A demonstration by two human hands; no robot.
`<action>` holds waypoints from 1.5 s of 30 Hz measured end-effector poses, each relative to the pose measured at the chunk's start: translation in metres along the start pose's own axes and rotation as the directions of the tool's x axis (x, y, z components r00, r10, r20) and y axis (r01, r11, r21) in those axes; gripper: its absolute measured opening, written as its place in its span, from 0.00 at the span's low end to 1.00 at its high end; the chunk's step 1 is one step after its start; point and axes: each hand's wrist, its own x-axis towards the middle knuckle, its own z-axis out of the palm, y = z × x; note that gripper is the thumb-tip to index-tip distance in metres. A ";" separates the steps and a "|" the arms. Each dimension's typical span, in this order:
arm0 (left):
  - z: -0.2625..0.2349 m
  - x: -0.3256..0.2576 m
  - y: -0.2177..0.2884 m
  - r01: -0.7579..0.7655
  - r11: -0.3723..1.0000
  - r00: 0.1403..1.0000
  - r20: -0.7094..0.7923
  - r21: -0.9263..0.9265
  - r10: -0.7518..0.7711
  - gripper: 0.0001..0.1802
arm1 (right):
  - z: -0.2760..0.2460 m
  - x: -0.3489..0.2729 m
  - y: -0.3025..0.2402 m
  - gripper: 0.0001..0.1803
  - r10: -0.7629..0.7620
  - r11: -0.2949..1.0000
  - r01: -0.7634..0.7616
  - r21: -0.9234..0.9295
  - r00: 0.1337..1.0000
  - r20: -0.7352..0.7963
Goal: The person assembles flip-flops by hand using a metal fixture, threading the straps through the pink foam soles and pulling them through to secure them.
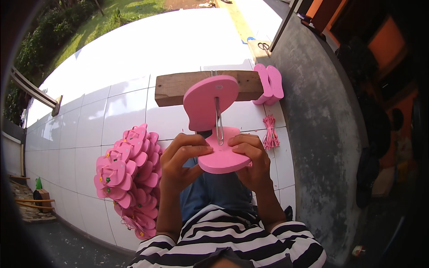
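Note:
Between my two hands is a pink flip-flop sole (224, 161), which looks bent, its other part (205, 100) standing up against the wood. A thin metal wire hook (218, 120) comes out of a hole in the raised part and reaches down to the lower part. My left hand (181, 158) grips the sole's left edge, fingers on top and thumb underneath. On the opposite edge, my right hand (253, 156) pinches it in the same way. Behind the sole lies a thick wooden block (172, 88), with wire around its top edge.
A large heap of pink flip-flops (129, 169) lies on the white tiles to the left. To the right are a tied bundle of pink straps (270, 134) and a pair of pink soles (269, 84). Scissors (264, 46) lie farther back, beside a grey wall (319, 134).

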 end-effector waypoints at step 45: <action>-0.009 0.140 -0.072 0.079 0.638 0.871 0.259 0.766 -0.419 0.31 | 0.138 -0.032 0.046 0.58 0.475 0.845 -0.533 -0.037 0.781 -0.407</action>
